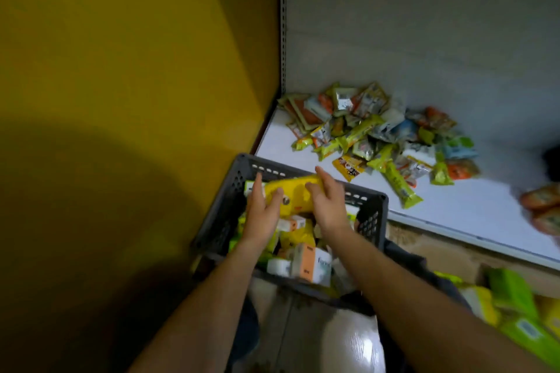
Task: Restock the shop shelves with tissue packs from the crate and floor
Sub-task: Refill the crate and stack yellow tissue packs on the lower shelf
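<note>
The restocking looks partly done, by my reading. A loose pile of small packs already lies on the white shelf in the centre right of the frame, heaped rather than lined up. A few orange packs sit blurred at the right edge. The dark grey crate, in the lower middle, has plenty left in it: white, orange and yellow-green packs fill it under the forearms. More green packs lie on the floor at the lower right, so both sources have stock to clear. The pack in hand is a yellow tissue pack, held just above the crate's far rim and short of the shelf. The left hand holds its left end, fingers reaching up behind it and thumb laid on the front. The right hand grips the right end, fingers bent over the top. This pack has yet to reach the shelf.
</note>
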